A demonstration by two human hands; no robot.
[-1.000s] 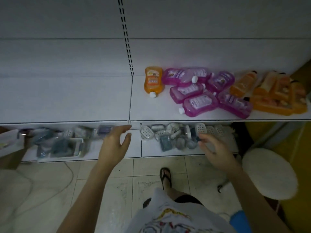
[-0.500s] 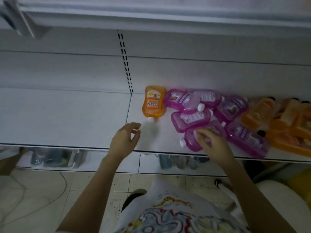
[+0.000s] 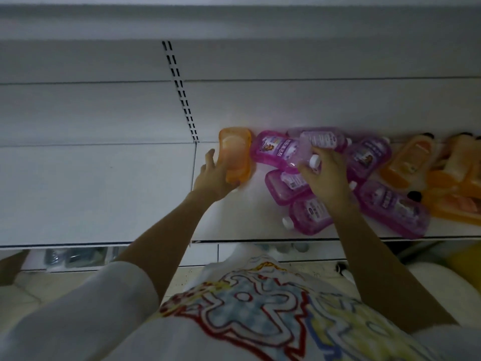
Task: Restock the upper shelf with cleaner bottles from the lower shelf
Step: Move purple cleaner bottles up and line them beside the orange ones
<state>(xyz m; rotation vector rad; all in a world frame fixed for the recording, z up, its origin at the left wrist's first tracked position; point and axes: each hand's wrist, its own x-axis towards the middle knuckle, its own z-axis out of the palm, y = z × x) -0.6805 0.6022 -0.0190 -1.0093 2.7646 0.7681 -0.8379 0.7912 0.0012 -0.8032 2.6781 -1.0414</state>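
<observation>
Cleaner bottles lie on a white shelf [image 3: 104, 194]. My left hand [image 3: 214, 179] grips an orange bottle [image 3: 235, 155] by its lower end, at the left of the pile. My right hand [image 3: 325, 178] holds the neck of a pale purple bottle [image 3: 318, 145] with a white cap, which rests over another purple bottle [image 3: 273, 149]. Several more purple bottles [image 3: 390, 207] lie flat around and under my right hand. Farther right, orange bottles [image 3: 411, 162] are heaped together. The edge of an upper shelf [image 3: 234, 22] runs across the top of the view.
The left half of the shelf is bare white surface. A slotted upright [image 3: 182, 95] runs down the back panel. Below the shelf edge, small packaged goods [image 3: 75, 256] sit on a lower shelf. A pale round stool [image 3: 442, 277] stands at the lower right on the tiled floor.
Both hands rose from the lowest shelf's level to the bottles. My left hand closed on the orange bottle; my right hand took the pale purple bottle's neck. The camera tilted upward.
</observation>
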